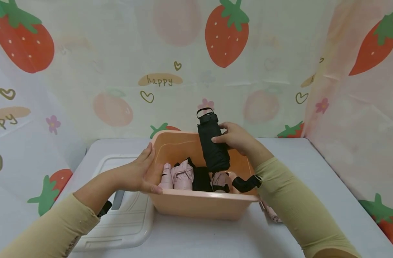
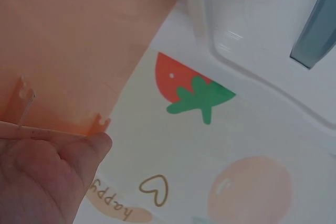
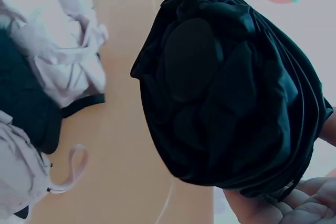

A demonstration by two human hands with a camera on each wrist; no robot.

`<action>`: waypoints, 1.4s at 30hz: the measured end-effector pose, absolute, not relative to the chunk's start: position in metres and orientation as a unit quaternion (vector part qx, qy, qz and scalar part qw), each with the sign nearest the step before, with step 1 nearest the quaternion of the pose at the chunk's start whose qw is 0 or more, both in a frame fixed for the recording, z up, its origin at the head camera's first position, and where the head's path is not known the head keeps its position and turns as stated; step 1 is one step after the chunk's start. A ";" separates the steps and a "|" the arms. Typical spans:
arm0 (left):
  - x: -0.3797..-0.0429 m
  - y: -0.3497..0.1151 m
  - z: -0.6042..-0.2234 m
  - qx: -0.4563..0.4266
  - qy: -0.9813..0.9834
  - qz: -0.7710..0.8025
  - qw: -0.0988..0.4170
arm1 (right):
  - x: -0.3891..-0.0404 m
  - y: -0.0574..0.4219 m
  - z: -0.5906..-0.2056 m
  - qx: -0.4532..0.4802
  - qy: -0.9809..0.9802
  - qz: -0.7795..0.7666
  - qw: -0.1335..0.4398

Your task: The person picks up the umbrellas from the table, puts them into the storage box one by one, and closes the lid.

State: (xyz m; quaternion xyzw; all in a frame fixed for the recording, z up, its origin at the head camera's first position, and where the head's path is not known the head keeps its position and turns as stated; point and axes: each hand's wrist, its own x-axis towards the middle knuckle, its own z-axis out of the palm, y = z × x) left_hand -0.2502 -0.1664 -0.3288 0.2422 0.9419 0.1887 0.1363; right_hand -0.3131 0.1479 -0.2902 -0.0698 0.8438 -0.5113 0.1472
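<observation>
My right hand (image 1: 236,138) grips a black folded umbrella (image 1: 212,145) by its side and holds it tilted, loop strap upward, over a peach plastic bin (image 1: 196,206). From the right wrist view, the umbrella's gathered black end (image 3: 226,93) faces the camera above the bin. My left hand (image 1: 133,175) rests at the bin's left front corner, its straight fingers along the side and the thumb over the front rim. Inside the bin, a row of folded umbrellas lies along the front wall, among them a pink one (image 1: 182,175) and a black one (image 1: 201,179).
A white lid (image 1: 125,229) with a grey-blue handle (image 1: 118,199) lies left of the bin. Something pink (image 1: 271,212) lies on the white table by the bin's right side, partly behind the right forearm. Strawberry-print sheets (image 1: 125,53) wall in the table's back and sides.
</observation>
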 end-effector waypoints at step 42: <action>-0.248 -0.161 -0.322 0.243 0.939 0.193 0.148 | -0.316 0.142 -0.332 -0.071 0.857 -0.433 0.272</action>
